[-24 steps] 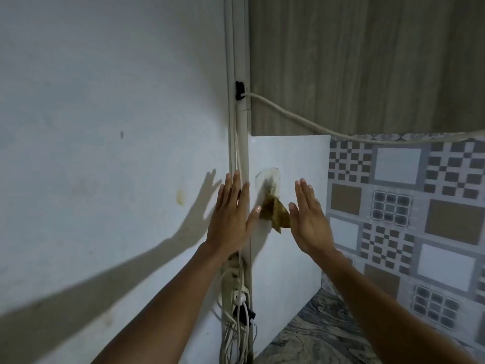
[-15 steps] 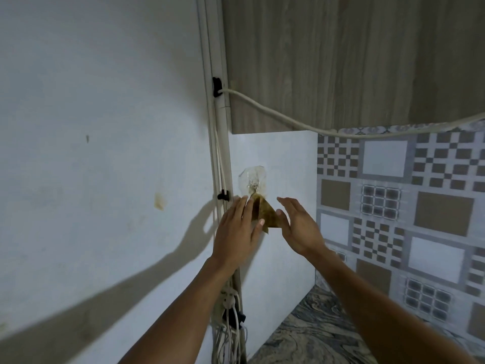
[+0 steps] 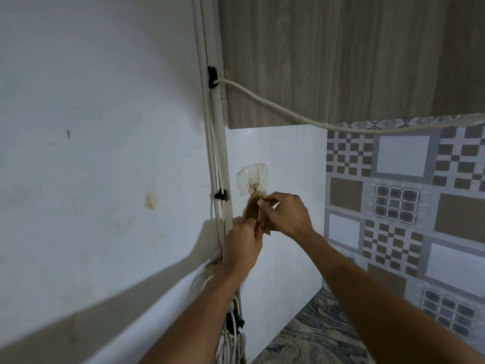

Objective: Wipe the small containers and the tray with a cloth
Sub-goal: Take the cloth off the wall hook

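- Head view: left hand (image 3: 242, 245) grips the cloth (image 3: 252, 206) low, below the hook (image 3: 253, 179); right hand (image 3: 287, 214) pinches its top, just under the hook.
- Cloth looks soft, light and limp; best lifted off by the top.
- Half a second earlier, both hands were open beside it.

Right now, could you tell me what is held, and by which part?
The brown cloth: right hand pinches its top below the wall hook, left hand grips its lower part.

Single wide view from the person's head, facing forward at a wall corner (image 3: 221, 158), close up, with arms (image 3: 199, 311) entering from below.
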